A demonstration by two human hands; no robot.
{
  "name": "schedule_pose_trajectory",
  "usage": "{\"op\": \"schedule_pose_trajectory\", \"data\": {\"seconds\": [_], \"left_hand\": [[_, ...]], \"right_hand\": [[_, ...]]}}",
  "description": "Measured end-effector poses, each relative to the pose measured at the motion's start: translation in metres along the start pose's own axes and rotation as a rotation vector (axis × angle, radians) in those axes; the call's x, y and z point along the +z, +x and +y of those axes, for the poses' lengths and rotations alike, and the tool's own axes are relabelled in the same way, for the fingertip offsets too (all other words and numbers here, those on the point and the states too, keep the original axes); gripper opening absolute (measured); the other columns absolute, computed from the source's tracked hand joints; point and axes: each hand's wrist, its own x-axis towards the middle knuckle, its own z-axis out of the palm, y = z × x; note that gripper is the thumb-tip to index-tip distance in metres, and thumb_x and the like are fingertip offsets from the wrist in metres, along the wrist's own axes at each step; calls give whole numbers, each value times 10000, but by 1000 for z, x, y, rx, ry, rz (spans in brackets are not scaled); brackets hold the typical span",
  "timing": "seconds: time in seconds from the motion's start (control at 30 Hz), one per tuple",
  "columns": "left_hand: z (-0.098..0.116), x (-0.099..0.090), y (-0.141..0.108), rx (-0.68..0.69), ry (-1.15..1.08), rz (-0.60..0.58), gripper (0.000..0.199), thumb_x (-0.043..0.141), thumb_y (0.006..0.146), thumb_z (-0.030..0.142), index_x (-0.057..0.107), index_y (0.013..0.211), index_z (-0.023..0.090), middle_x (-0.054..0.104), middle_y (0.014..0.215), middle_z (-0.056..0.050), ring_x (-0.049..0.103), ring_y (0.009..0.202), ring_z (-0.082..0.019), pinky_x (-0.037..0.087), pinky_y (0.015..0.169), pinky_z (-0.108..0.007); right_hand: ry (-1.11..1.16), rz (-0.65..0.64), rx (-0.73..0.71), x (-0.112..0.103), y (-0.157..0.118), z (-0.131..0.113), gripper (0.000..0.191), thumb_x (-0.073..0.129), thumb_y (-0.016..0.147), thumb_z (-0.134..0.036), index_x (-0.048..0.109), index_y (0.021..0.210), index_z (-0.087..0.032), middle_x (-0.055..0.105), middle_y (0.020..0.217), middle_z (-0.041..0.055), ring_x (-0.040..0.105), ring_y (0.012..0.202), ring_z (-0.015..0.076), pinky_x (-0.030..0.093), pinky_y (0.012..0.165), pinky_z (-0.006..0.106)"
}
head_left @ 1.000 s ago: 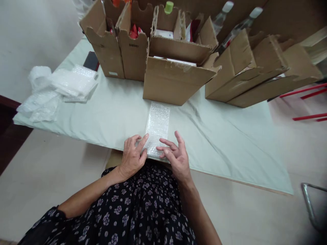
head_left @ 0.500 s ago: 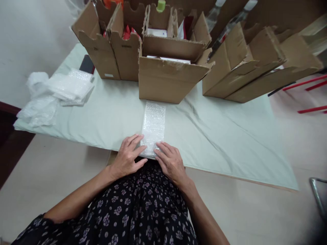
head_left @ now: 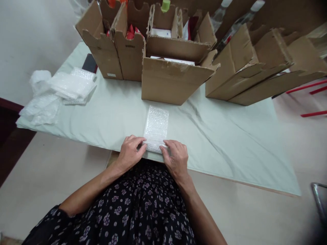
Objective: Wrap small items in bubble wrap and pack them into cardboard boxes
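A flat rectangle of clear bubble wrap (head_left: 156, 124) lies on the pale green cloth near the table's front edge, its near end folded over. My left hand (head_left: 131, 151) pinches the left side of that fold between thumb and fingers. At the fold's right side, my right hand (head_left: 175, 154) grips the wrap the same way, with the thumb nearest me. Whether anything lies inside the wrap cannot be made out.
Open cardboard boxes (head_left: 168, 81) line the back of the table (head_left: 230, 136). More crumpled bubble wrap (head_left: 68, 85) lies at the left, beside a dark flat object (head_left: 90, 63). Clear bottles (head_left: 236, 25) stand behind the boxes.
The near end of the bubble wrap is now folded up, away from me. My fingers, earlier spread flat over it, have closed on its two sides.
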Motion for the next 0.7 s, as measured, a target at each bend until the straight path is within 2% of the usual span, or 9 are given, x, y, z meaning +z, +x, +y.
{"op": "schedule_pose_trajectory", "data": {"seconds": [0.1, 0.23, 0.3, 0.37, 0.43, 0.53, 0.63, 0.7], "left_hand": [[0, 5, 9, -19, 64, 0, 171, 643, 898, 190, 729, 1046, 179, 741, 794, -35, 660, 755, -212, 529, 780, -390], [0, 6, 12, -21, 106, -6, 228, 619, 916, 174, 707, 1126, 162, 719, 854, -54, 664, 782, -213, 545, 800, -391], [0, 2, 9, 1, 75, -5, 267, 606, 943, 198, 684, 1198, 170, 712, 985, -86, 677, 880, -223, 561, 837, -395], [-1, -4, 4, 77, 25, -9, 296, 629, 952, 248, 671, 1239, 187, 688, 1171, -127, 668, 1052, -257, 560, 922, -433], [-2, -9, 0, 168, -17, -31, 297, 658, 945, 270, 679, 1234, 206, 672, 1262, -134, 632, 1170, -285, 535, 992, -477], [-4, -9, 2, 197, -44, -64, 222, 629, 969, 243, 709, 1175, 217, 732, 1106, -94, 650, 1074, -261, 524, 946, -462], [-7, -1, 17, 129, -11, -72, 205, 598, 990, 267, 725, 1136, 198, 745, 932, -67, 642, 911, -237, 511, 855, -423], [-8, 6, 31, 94, 48, -66, 208, 607, 977, 285, 732, 1110, 186, 741, 874, -61, 629, 858, -237, 499, 828, -416]], "right_hand": [[-67, 13, -70, -7, -8, -8, 150, 619, 997, -277, 743, 1081, -260, 754, 1058, 76, 658, 968, 248, 442, 878, 415], [-75, -136, -212, -6, -8, -10, 197, 623, 989, -235, 723, 1157, -259, 736, 1271, 82, 622, 1200, 286, 417, 1002, 463], [-37, -177, -204, -2, -3, -6, 215, 587, 1009, -207, 722, 1172, -243, 760, 1232, 81, 640, 1176, 273, 421, 1000, 460], [34, -207, -146, -2, 3, -2, 229, 549, 1029, -210, 731, 1164, -245, 787, 1144, 73, 677, 1069, 251, 441, 954, 445], [125, -253, -77, -5, 6, 3, 245, 534, 1039, -250, 736, 1177, -254, 796, 1095, 71, 692, 981, 242, 461, 915, 438], [201, -285, 16, -9, 7, 7, 271, 532, 1041, -316, 733, 1216, -263, 794, 1076, 71, 692, 940, 249, 481, 893, 440], [95, -165, 47, -11, 5, 7, 308, 542, 1035, -345, 696, 1287, -260, 757, 1184, 100, 667, 1053, 279, 476, 921, 456], [-9, -93, -1, -10, 4, 6, 315, 570, 1022, -341, 668, 1313, -267, 710, 1291, 111, 632, 1152, 295, 457, 964, 464]]}}
